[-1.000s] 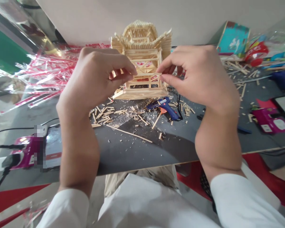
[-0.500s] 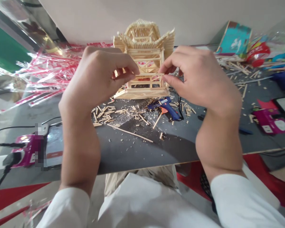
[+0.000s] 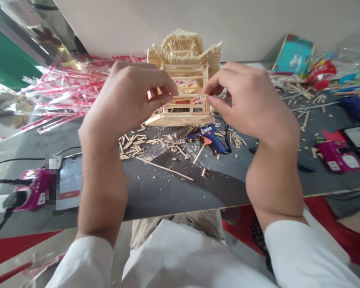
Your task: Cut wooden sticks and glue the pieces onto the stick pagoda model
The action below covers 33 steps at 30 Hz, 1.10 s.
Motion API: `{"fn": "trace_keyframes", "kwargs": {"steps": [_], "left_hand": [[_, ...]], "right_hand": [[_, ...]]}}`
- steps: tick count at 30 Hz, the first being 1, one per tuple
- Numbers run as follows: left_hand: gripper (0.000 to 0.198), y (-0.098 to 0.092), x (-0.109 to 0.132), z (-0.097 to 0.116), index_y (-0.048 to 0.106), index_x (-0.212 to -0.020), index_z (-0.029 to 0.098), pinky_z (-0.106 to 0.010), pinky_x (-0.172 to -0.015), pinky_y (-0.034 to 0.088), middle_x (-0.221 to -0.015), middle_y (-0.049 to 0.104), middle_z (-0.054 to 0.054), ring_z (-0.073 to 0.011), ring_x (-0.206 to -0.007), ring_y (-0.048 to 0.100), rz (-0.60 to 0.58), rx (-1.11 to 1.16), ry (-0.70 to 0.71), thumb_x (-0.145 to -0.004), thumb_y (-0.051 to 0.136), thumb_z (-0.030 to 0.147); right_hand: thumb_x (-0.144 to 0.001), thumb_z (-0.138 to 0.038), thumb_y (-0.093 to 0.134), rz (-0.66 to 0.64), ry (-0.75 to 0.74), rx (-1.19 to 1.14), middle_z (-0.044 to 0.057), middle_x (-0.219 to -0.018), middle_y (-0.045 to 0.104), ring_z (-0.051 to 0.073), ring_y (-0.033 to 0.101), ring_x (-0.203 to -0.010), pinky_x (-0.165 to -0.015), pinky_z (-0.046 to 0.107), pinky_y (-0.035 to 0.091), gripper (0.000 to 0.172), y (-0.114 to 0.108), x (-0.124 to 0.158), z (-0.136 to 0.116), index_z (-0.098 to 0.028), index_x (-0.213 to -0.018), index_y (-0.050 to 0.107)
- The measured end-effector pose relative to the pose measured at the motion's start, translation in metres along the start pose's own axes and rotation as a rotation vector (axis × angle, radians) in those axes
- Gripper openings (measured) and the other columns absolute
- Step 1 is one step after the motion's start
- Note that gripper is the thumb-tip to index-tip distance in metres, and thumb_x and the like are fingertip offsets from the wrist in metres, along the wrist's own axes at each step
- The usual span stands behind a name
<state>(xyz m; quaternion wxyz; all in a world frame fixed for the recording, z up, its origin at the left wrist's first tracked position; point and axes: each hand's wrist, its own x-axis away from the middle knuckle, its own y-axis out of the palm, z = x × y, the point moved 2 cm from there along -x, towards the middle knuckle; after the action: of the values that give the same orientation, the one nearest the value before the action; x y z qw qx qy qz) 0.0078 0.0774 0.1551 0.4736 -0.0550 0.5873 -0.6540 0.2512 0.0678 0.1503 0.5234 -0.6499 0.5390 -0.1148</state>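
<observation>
Shifted slightly rightward in view since the earlier frame: left hand [image 3: 132, 96] and pale wooden model house with flared, stick-built roof [image 3: 184, 58]; the view itself is also shifted a little.

Item: thin pale wooden stick [image 3: 189, 95], held level across the front of the model house, grasped near one end by the fingers of the left hand and near the other by those of the right hand [image 3: 253, 100]. Whether the house is touched by the stick cannot be told.

Item: model house, set upright at the back of a dark grey table [image 3: 159, 198], partly covered by both hands in view.

Item: blue glue gun with orange trigger [image 3: 214, 138], laid on its side just in front of the house.

Item: short cut pieces of pale wood [image 3: 132, 146], scattered left of the glue gun; one long, loose pale stick [image 3: 165, 168] is laid nearer the table's front edge.

Item: red-and-clear plastic wrappers [image 3: 63, 94], heaped at the left.

Item: dark-framed phone [image 3: 69, 184], placed beside a purple power socket [image 3: 36, 175], left of the left forearm.

Item: teal box with white figure [image 3: 294, 56], leaned at the back right.
</observation>
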Motion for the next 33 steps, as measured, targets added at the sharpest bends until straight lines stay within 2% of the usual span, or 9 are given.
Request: {"fn": "trace_keyframes", "kwargs": {"steps": [5,12,18,24,28,33], "left_hand": [[0.011,0.001,0.000,0.001,0.081,-0.100,0.029,-0.038,-0.081,0.058,-0.087,0.079,-0.001,-0.0208,-0.078,0.074,0.030,0.013,0.003,-0.094,0.073,0.024],[0.013,0.002,0.000,-0.002,0.082,-0.101,0.033,-0.040,-0.082,0.059,-0.087,0.078,-0.001,-0.0229,-0.079,0.073,0.022,0.026,-0.005,-0.095,0.071,0.030],[0.013,0.000,0.000,-0.002,0.081,-0.103,0.031,-0.042,-0.080,0.058,-0.087,0.078,-0.003,-0.0228,-0.078,0.072,0.017,0.017,0.023,-0.097,0.069,0.030],[0.012,-0.005,0.003,-0.005,0.079,-0.104,0.028,-0.042,-0.071,0.055,-0.094,0.079,-0.004,-0.0195,-0.074,0.069,0.029,0.016,0.053,-0.093,0.074,0.029],[0.017,-0.014,0.007,-0.002,0.079,-0.108,0.027,-0.045,-0.074,0.054,-0.097,0.077,-0.005,-0.0208,-0.079,0.070,0.021,0.004,-0.009,-0.099,0.067,0.034],[0.016,-0.029,0.015,0.002,0.081,-0.101,0.028,-0.043,-0.071,0.054,-0.089,0.077,-0.002,-0.0193,-0.074,0.067,0.085,-0.022,-0.038,-0.097,0.068,0.036]], "right_hand": [[-0.086,-0.031,0.074,0.020,-0.014,-0.012,0.006,-0.098,0.073,0.028,0.068,-0.088,-0.086,0.045,0.053,0.009,0.000,0.000,0.004,-0.032,-0.082,0.065],[-0.085,-0.042,0.079,0.030,0.001,-0.068,0.006,-0.093,0.075,0.030,0.068,-0.090,-0.086,0.044,0.056,0.016,0.000,0.000,0.002,-0.032,-0.080,0.067],[-0.085,-0.029,0.075,0.046,-0.035,0.039,0.005,-0.095,0.075,0.026,0.068,-0.081,-0.085,0.044,0.055,0.004,-0.009,0.001,0.004,-0.032,-0.086,0.072],[-0.092,-0.033,0.068,0.172,-0.008,0.157,0.007,-0.091,0.078,0.028,0.069,-0.080,-0.081,0.044,0.050,0.008,-0.030,0.009,0.016,-0.033,-0.089,0.076],[-0.098,-0.039,0.066,0.300,0.017,0.058,0.004,-0.084,0.081,0.025,0.070,-0.070,-0.070,0.039,0.048,0.016,-0.037,0.017,0.019,-0.033,-0.088,0.078],[-0.096,-0.034,0.074,0.418,0.019,-0.122,0.003,-0.076,0.078,0.021,0.070,-0.064,-0.061,0.036,0.047,0.015,-0.038,0.022,0.008,-0.029,-0.083,0.080]]}}
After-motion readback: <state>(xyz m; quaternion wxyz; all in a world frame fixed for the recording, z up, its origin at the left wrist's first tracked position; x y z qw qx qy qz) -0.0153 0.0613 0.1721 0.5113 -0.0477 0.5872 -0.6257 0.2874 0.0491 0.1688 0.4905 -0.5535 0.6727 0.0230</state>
